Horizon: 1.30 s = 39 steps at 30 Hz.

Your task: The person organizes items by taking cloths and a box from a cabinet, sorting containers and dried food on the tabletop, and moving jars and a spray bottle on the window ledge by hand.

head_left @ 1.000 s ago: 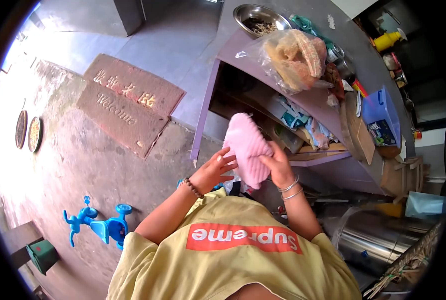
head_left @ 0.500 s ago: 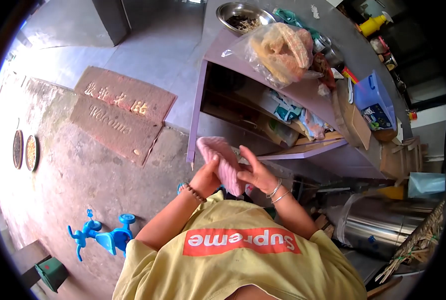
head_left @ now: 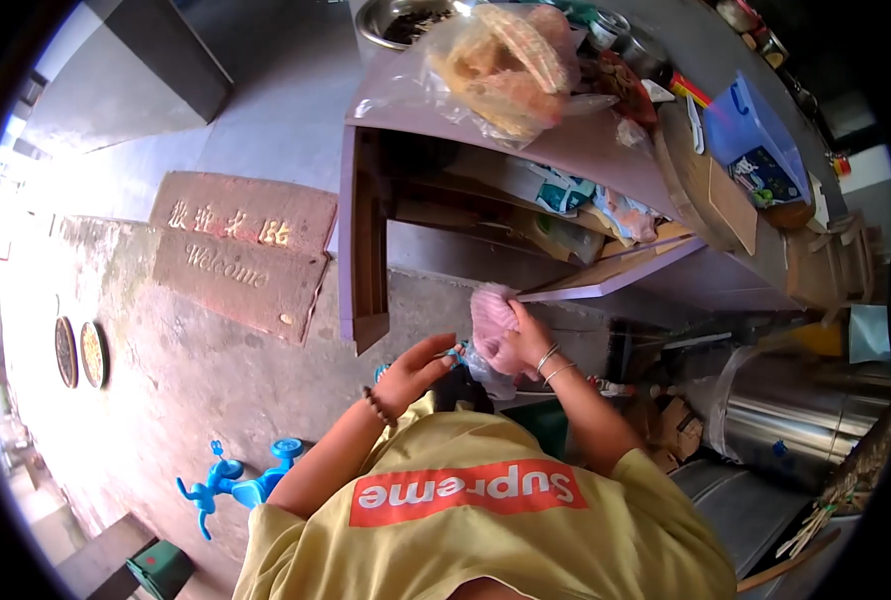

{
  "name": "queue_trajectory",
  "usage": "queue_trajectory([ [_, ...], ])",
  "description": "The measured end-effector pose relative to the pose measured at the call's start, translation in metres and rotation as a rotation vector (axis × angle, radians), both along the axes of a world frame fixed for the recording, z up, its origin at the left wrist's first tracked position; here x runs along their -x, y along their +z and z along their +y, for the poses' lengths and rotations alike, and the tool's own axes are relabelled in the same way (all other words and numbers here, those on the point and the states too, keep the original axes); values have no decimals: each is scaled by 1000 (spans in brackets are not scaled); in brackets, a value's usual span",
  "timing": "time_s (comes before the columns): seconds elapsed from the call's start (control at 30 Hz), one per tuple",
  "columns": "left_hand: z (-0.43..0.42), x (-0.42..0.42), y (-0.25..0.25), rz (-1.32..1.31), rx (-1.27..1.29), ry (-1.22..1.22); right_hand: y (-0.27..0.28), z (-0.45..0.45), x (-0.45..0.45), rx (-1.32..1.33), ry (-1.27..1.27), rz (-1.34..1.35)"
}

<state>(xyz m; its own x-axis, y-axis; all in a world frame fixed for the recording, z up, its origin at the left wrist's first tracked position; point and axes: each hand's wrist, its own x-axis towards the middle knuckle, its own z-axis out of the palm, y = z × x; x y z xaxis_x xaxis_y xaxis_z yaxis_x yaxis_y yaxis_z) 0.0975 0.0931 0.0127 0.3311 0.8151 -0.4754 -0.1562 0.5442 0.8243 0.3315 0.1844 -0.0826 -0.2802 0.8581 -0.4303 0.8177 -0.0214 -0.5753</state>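
The ribbed pink cloth (head_left: 493, 322) hangs bunched in my right hand (head_left: 528, 342), whose fingers are closed on it. To its left is my left hand (head_left: 416, 372), apart from the cloth, with fingers and thumb drawn together at a small blue-and-white thing too small to make out. Clear plastic (head_left: 488, 376) shows just below the cloth, between my hands. Beyond them stands the purple cabinet (head_left: 596, 170) with its doors open, and packets and cloths (head_left: 621, 212) lie on its shelf.
On the cabinet top are a filled plastic bag (head_left: 506, 75), a metal bowl (head_left: 401, 22) and a blue bin (head_left: 756, 135). Brown welcome mats (head_left: 241, 250) and a blue tricycle (head_left: 246, 485) are at the left. A large metal drum (head_left: 796, 400) stands at the right.
My left hand has let go of the pink cloth and moved away from it. My right hand now grips the cloth and has moved right with it. The view has shifted nearer the cabinet.
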Motion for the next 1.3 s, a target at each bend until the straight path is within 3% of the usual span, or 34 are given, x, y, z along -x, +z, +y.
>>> queue_trajectory([
  [0.07,-6,-4,-5,17,52,67,47,20,8,82,119,-100],
  [0.13,-6,-4,-12,695,-454,96,44,43,8,161,247,-201],
  [0.2,0,-3,4,1106,-691,157,7,62,4,-265,433,-587],
  [0.33,19,7,31,1516,-622,110,33,91,0,-2,389,-761],
  [0.4,29,19,24,1603,-549,54,40,89,-9,235,490,-765],
  [0.47,42,28,11,1658,-452,19,32,80,-20,375,600,-806],
  [0.53,56,33,0,1654,-368,3,25,62,-35,333,371,-720],
  [0.63,67,36,-13,1678,-315,-37,-89,32,-108,408,290,-848],
  [0.73,70,38,-16,1700,-354,-44,-46,14,-122,410,186,-857],
  [0.97,64,63,-23,1691,-479,76,-24,20,-101,471,195,-948],
  [1.2,56,107,-27,1637,-605,35,-62,24,-86,504,174,-1104],
  [1.3,53,115,-28,1592,-641,49,-105,13,-87,486,309,-1157],
])
